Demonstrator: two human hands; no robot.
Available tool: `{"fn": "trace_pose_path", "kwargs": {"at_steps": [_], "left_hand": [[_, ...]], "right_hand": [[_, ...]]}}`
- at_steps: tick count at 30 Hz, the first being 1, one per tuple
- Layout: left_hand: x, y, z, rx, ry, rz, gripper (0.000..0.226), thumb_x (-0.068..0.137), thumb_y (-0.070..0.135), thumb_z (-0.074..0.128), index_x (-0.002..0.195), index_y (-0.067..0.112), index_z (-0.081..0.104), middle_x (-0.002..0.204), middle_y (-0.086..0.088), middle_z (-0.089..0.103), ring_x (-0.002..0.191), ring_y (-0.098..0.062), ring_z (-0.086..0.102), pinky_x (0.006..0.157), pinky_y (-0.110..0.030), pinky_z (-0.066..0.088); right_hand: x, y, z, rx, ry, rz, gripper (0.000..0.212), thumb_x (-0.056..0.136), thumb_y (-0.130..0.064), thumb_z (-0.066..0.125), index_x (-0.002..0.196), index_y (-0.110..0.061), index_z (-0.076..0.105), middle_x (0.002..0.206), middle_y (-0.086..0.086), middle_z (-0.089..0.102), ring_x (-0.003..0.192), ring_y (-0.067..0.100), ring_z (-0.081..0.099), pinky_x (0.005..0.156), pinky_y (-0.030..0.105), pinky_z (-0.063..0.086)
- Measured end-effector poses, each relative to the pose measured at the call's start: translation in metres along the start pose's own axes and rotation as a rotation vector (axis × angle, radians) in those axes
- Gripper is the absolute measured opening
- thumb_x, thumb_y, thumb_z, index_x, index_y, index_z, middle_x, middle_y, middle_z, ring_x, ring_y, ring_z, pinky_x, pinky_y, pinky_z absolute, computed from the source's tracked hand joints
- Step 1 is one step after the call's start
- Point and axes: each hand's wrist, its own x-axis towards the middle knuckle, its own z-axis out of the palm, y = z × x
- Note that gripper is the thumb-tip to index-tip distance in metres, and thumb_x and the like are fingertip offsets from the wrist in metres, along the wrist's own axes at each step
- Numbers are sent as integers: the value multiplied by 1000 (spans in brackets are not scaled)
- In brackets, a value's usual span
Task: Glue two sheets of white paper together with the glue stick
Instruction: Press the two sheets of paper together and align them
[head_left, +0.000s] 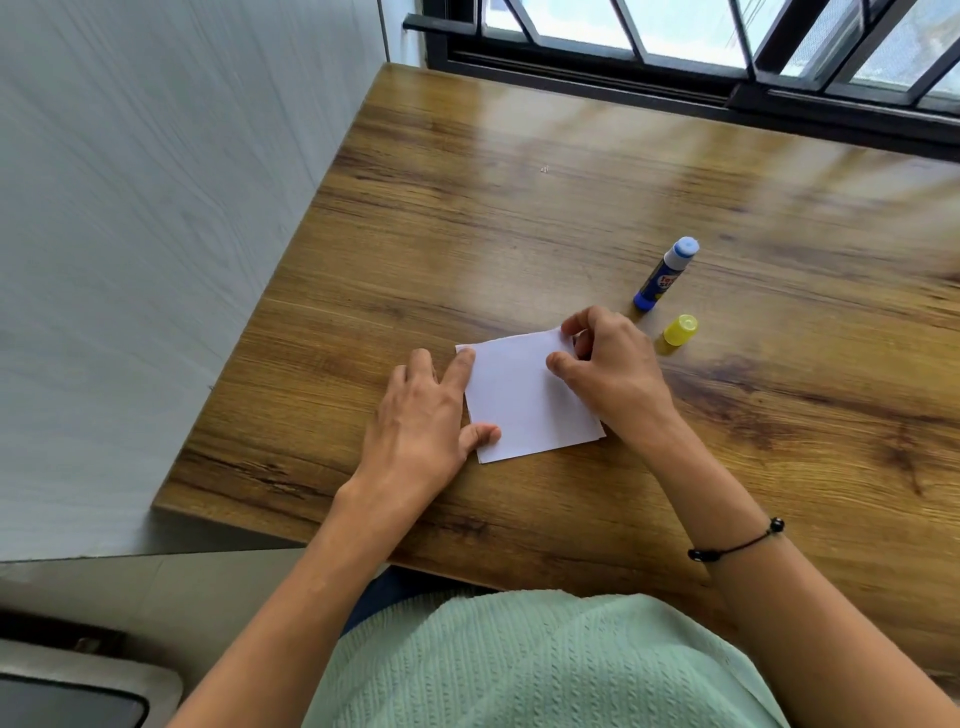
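A small square of white paper (524, 400) lies flat on the wooden table (519, 208); a second sheet's edge shows just beneath it along the right and top sides. My left hand (421, 421) lies flat on the paper's left edge, forefinger on the top left corner and thumb on the lower left. My right hand (608, 369) pinches the paper's top right corner between thumb and forefinger. The blue glue stick (666, 274) stands uncapped to the upper right of the paper. Its yellow cap (679, 330) rests beside my right hand.
A white wall runs along the table's left edge. A dark-framed window (675, 57) borders the far edge. A black cord bracelet (737, 543) is on my right wrist. The floor and a grey object (78, 686) show at the lower left.
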Motion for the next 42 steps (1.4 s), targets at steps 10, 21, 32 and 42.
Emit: {"fn": "trace_pose_path", "kwargs": {"at_steps": [10,21,32,42], "left_hand": [[0,-1,1,-4,0,-5,79,79,48,60,141,27,16,117,-9,36,108,-24,39,86,-36,41],[-4,5,5,79,76,23,75,76,55,58,136,25,24,113,-8,36,103,-24,37,73,-30,33],[-14,-5,26,132,138,110,72,92,45,31,143,24,-13,155,2,-17,135,-29,-33,107,-55,-20],[-11,-2,25,88,68,60,94,68,75,20,144,24,1,150,4,-25,136,-21,-33,106,-52,-22]], "right_hand": [[12,-5,4,-42,-3,-35,13,80,-16,63,89,-19,54,95,4,54,87,21,53,75,37,47],[15,-3,17,-279,189,-256,10,84,1,45,84,-7,51,86,14,59,64,27,47,57,30,30],[-51,-25,55,-34,-255,-504,65,93,-50,16,145,-11,13,155,5,17,143,13,9,117,29,4],[-4,11,35,-580,-221,-542,82,74,-69,-18,142,-22,-11,155,-4,-11,140,10,-17,114,35,-13]]}}
